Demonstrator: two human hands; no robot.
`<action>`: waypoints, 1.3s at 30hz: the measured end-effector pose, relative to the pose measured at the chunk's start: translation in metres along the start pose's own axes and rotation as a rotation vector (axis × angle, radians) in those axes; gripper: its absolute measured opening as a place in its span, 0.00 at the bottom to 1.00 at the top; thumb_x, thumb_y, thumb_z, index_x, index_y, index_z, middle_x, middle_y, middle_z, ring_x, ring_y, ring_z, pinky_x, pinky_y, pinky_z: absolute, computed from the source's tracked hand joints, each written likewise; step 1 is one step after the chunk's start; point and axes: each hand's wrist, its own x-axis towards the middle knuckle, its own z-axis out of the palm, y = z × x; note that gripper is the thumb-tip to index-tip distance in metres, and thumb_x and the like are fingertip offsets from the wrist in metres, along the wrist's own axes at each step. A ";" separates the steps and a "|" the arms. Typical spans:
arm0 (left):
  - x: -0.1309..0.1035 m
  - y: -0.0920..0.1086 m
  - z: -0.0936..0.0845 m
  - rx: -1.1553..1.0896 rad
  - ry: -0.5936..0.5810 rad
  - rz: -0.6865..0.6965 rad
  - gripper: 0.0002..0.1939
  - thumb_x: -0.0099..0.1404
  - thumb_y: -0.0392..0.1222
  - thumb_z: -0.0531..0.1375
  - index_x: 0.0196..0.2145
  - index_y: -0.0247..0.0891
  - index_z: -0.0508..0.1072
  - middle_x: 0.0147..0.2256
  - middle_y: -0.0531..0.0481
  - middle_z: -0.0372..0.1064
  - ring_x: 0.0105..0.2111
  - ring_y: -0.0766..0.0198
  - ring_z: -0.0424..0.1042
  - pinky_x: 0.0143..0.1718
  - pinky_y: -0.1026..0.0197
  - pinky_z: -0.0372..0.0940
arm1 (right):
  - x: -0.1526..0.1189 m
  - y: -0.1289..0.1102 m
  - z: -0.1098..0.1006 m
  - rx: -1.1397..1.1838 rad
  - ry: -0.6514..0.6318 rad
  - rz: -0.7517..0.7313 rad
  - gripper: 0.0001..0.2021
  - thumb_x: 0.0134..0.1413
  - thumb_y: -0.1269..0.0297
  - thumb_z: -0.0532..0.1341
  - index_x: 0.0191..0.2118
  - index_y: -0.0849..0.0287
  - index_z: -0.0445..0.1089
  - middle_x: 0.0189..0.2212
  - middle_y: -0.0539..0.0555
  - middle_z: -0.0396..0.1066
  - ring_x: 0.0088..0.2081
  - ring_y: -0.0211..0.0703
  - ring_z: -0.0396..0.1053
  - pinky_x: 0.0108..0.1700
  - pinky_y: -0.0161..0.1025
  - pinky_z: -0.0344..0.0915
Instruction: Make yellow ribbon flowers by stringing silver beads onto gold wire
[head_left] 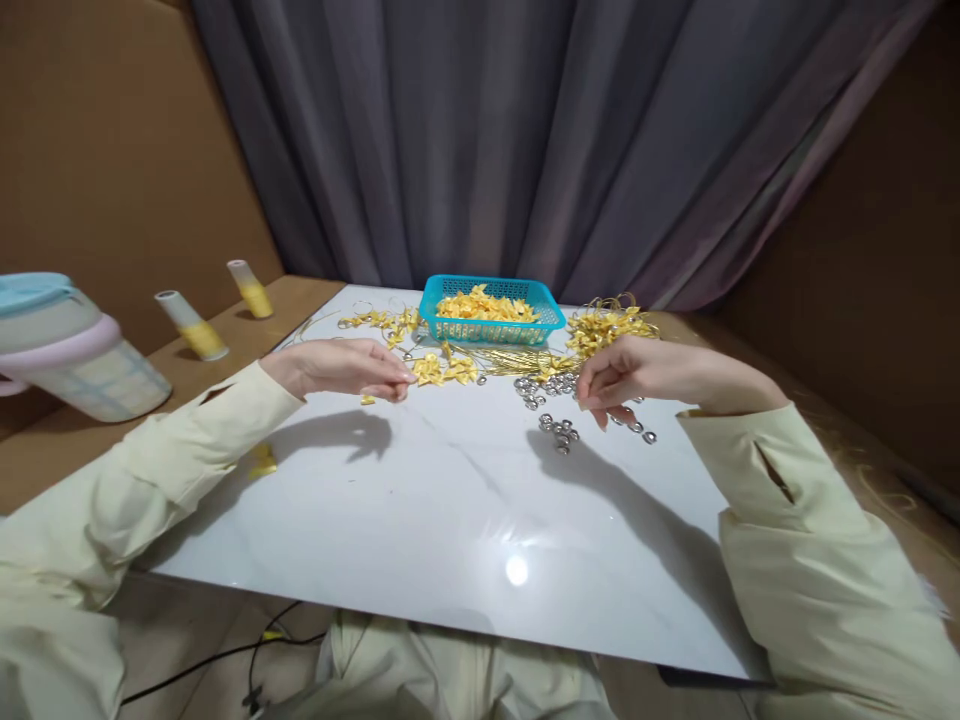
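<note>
My left hand [349, 368] is over the left part of the white table, its thumb and fingertips pinched together. Whatever may be between them is too small to make out. Just beyond those fingertips lie yellow ribbon flowers [444, 370]. My right hand [626, 375] bends down over a scatter of small silver metal pieces [559, 430], ring-like or bell-like. Its fingers are closed too, and their tips hide anything they grip. Behind it lies a bunch of yellow ribbon flowers with gold stems [611, 325]. Thin gold wires [514, 361] lie between the hands.
A blue plastic basket [491, 334] of yellow ribbon pieces stands at the table's back, before a grey curtain [480, 130]. On the left are two yellow-banded rolls [199, 332] [253, 292] and a pastel lidded cup [97, 375]. A yellow ribbon scrap [264, 461] lies near my left forearm.
</note>
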 end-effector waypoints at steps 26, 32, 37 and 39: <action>-0.025 -0.040 -0.039 0.484 0.366 -0.076 0.12 0.55 0.48 0.62 0.27 0.35 0.76 0.19 0.53 0.66 0.24 0.67 0.62 0.28 0.67 0.55 | -0.038 0.035 0.003 0.064 0.028 0.230 0.11 0.53 0.55 0.56 0.30 0.57 0.66 0.27 0.60 0.70 0.22 0.34 0.60 0.29 0.38 0.57; 0.006 -0.039 0.016 0.896 0.316 0.269 0.11 0.61 0.43 0.57 0.38 0.35 0.73 0.41 0.44 0.71 0.41 0.59 0.67 0.44 0.62 0.59 | -0.039 0.036 0.006 0.084 0.035 0.197 0.11 0.54 0.56 0.56 0.31 0.58 0.67 0.26 0.60 0.70 0.23 0.36 0.61 0.29 0.39 0.57; -0.002 -0.066 0.031 1.193 0.407 0.315 0.26 0.60 0.27 0.48 0.55 0.35 0.63 0.59 0.39 0.57 0.59 0.54 0.54 0.57 0.52 0.48 | -0.041 0.051 0.008 0.138 0.037 0.166 0.14 0.55 0.53 0.56 0.33 0.60 0.69 0.28 0.60 0.71 0.23 0.34 0.63 0.29 0.36 0.58; -0.015 -0.078 0.035 1.323 0.390 0.248 0.39 0.52 0.20 0.46 0.62 0.37 0.53 0.64 0.42 0.47 0.63 0.57 0.46 0.58 0.52 0.45 | -0.042 0.061 0.008 0.134 0.009 0.168 0.17 0.51 0.50 0.59 0.32 0.62 0.69 0.27 0.59 0.71 0.22 0.34 0.63 0.27 0.35 0.58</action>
